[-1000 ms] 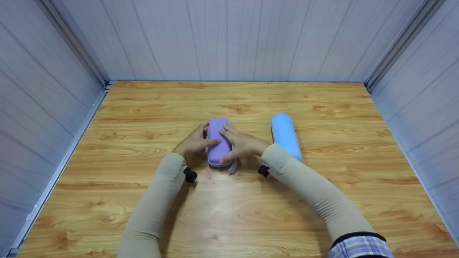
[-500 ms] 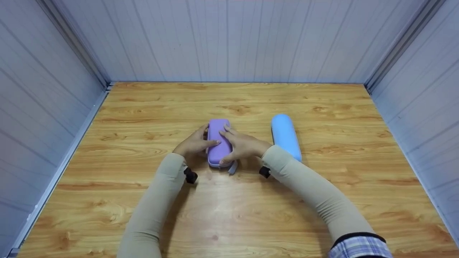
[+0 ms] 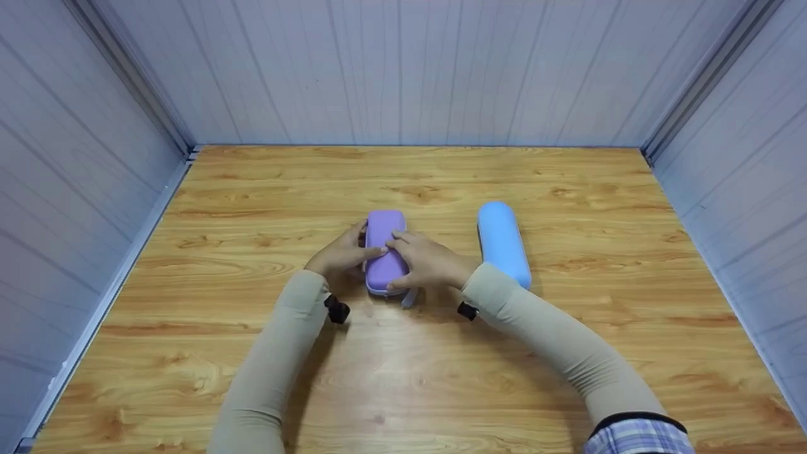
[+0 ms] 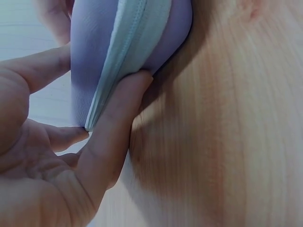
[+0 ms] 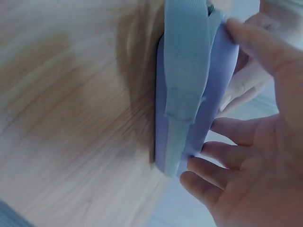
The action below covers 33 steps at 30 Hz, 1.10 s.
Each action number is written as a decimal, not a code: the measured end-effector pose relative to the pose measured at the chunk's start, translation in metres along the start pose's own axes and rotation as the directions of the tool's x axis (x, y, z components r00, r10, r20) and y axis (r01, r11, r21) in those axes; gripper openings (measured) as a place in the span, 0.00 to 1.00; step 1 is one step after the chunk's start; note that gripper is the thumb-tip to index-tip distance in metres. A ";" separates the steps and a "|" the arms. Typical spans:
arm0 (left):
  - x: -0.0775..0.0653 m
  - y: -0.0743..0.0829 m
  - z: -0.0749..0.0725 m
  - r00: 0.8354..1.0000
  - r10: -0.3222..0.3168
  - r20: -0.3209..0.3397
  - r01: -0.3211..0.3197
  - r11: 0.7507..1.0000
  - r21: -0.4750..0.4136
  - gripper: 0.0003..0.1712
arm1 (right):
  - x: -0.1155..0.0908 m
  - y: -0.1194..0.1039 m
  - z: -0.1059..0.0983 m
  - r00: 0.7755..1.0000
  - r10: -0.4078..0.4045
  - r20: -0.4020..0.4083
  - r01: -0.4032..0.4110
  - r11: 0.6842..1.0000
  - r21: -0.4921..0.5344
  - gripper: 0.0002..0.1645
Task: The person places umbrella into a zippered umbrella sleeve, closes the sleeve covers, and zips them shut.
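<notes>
A purple zippered case with a pale zip band and a light strap lies lengthwise on the wooden table. My left hand holds it from the left, thumb across its top. In the left wrist view, one finger of that hand lies along the zip band. On the other side my right hand rests on the case with spread, relaxed fingers; its thumb is by the near end. Fingertips touch the upper edge in the right wrist view. The zip appears closed where visible.
To the right lies a light blue rounded case, close to my right wrist. Pale panel walls stand at the back and both sides of the table. A small black camera sits under my left wrist.
My right hand has slid slightly toward me, its fingers drawn back from the case's far end. My left hand and both cases stay nearly where they were.
</notes>
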State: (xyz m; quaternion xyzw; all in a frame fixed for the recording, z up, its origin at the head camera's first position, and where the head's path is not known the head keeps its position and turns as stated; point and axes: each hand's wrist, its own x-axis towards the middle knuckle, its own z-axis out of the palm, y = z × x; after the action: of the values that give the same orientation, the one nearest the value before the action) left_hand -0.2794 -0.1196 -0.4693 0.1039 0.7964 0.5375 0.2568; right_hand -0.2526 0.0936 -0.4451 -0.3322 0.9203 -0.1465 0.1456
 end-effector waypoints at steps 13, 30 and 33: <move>0.000 -0.001 0.002 1.000 0.018 -0.023 -0.019 0.999 -0.033 0.51 | -0.013 -0.012 0.014 0.931 -0.304 -0.203 0.231 0.920 -0.316 0.27; -0.001 0.000 0.002 0.999 0.015 -0.037 -0.016 0.999 -0.030 0.54 | -0.005 -0.009 0.031 0.735 -0.674 -0.074 0.458 0.575 -0.678 0.11; -0.001 -0.001 0.002 0.999 0.014 -0.041 -0.014 1.000 -0.016 0.54 | -0.005 -0.013 0.029 0.749 -0.662 -0.021 0.453 0.535 -0.713 0.12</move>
State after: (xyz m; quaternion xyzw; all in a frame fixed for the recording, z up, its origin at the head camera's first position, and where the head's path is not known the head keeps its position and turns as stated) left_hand -0.2776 -0.1186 -0.4701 0.0965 0.7964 0.5477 0.2377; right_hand -0.2309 0.0824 -0.4661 -0.6147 0.7615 0.1077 -0.1751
